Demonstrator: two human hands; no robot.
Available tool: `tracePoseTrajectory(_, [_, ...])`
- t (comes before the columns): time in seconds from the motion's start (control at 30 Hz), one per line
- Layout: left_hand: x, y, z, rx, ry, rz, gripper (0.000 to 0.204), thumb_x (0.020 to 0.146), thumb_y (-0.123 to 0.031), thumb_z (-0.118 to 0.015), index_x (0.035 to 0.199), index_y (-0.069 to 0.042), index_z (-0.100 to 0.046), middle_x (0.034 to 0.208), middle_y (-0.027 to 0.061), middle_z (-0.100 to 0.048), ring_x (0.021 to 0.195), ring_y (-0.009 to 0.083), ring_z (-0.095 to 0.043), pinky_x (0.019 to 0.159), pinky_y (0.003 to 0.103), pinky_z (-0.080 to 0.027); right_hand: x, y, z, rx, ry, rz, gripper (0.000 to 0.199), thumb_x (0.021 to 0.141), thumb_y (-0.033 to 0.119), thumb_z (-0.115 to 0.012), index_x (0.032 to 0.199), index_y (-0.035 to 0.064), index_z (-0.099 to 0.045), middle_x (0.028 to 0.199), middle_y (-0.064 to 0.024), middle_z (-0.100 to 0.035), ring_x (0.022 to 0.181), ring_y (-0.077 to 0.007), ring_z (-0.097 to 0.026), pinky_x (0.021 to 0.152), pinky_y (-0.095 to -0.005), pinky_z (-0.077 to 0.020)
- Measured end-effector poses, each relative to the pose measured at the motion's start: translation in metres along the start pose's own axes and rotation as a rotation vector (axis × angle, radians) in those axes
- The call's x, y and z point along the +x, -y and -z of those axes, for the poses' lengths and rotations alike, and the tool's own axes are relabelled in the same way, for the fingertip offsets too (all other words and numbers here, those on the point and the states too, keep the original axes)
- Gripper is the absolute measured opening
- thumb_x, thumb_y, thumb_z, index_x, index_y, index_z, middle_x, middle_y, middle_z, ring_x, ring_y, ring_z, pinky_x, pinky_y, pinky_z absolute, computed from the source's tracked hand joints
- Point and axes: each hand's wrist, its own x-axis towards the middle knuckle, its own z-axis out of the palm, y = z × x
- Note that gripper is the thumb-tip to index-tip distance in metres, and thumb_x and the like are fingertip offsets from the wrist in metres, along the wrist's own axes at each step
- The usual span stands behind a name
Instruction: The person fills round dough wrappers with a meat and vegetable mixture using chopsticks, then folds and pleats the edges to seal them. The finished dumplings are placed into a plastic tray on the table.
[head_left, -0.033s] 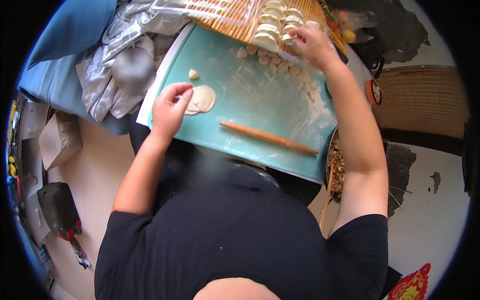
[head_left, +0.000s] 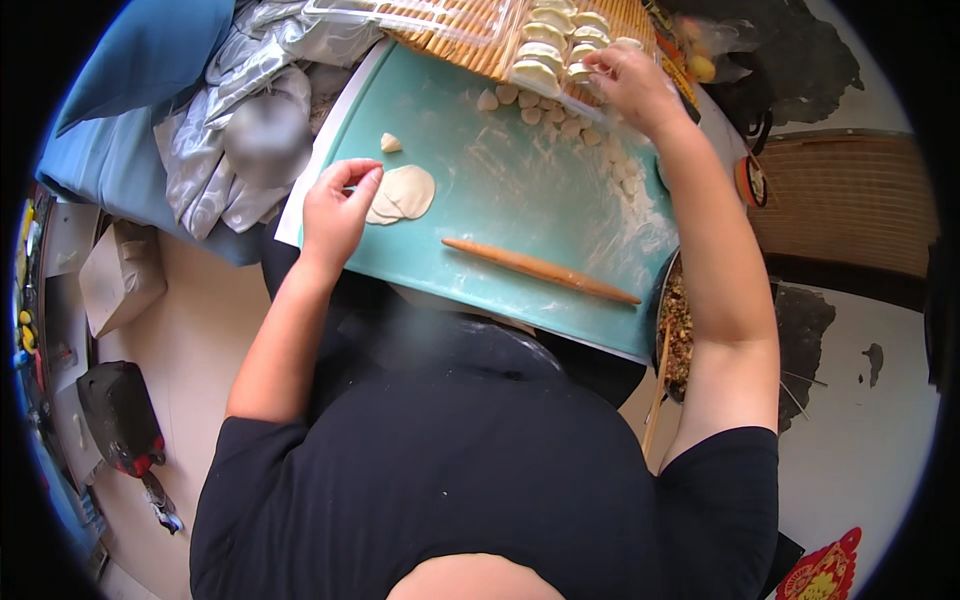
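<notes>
Folded dumplings (head_left: 545, 45) on bamboo tray (head_left: 470, 50)

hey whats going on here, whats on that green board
A person is making dumplings on a floured teal board. The left hand pinches the edge of a stack of flat round dough wrappers. The right hand reaches to the far edge, by the folded dumplings lined up on a bamboo mat. Small dough pieces lie near that hand, a wooden rolling pin lies unused on the board, and a bowl of filling sits at the right.
</notes>
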Motion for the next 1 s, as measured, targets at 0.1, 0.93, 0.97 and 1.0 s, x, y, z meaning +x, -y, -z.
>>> tracePoseTrajectory(0.1, [0.007, -0.001, 0.002, 0.315, 0.053, -0.133, 0.012, 0.081, -0.010, -0.062, 0.088, -0.001, -0.064, 0.083, 0.0074, -0.061, 0.074, 0.0165, -0.059, 0.067, 0.027, -0.046, -0.016, 0.005, 0.013, -0.040, -0.182, 0.096, 0.018, 0.080, 0.020, -0.059, 0.096, 0.0111, -0.063, 0.095, -0.0055, -0.059, 0.090, -0.0256, -0.057, 0.078, -0.0351, -0.0455])
tracePoseTrajectory(0.93, [0.007, -0.027, -0.037, 0.343, 0.263, -0.167, 0.013, 0.083, -0.007, -0.056, 0.095, 0.000, -0.058, 0.082, 0.0097, -0.062, 0.075, 0.0184, -0.060, 0.068, 0.028, -0.047, -0.315, 0.058, 0.079, 0.526, -0.258, -0.405, 0.011, 0.079, 0.001, -0.058, 0.089, -0.0019, -0.061, 0.091, -0.0098, -0.058, 0.083, -0.0181, -0.055, 0.073, -0.0270, -0.0442])
tracePoseTrajectory(0.97, [0.002, -0.042, -0.047, 0.072, 0.290, -0.063, 0.014, 0.088, -0.009, -0.053, 0.096, 0.002, -0.056, 0.086, 0.0082, -0.062, 0.078, 0.0129, -0.058, 0.069, 0.024, -0.046, -0.313, 0.061, 0.077, 0.550, -0.264, -0.399, 0.011, 0.079, 0.001, -0.058, 0.090, -0.0017, -0.061, 0.091, -0.0098, -0.058, 0.083, -0.0181, -0.055, 0.073, -0.0270, -0.0443])
tracePoseTrajectory(1.0, [-0.004, -0.063, -0.055, 0.023, 0.347, 0.090, 0.018, 0.088, -0.010, -0.054, 0.102, 0.002, -0.054, 0.092, 0.0068, -0.061, 0.084, 0.0135, -0.059, 0.072, 0.025, -0.048, -0.311, 0.063, 0.076, 0.574, -0.271, -0.394, 0.012, 0.079, 0.002, -0.058, 0.090, -0.0015, -0.061, 0.091, -0.0098, -0.058, 0.083, -0.0181, -0.055, 0.073, -0.0270, -0.0445])
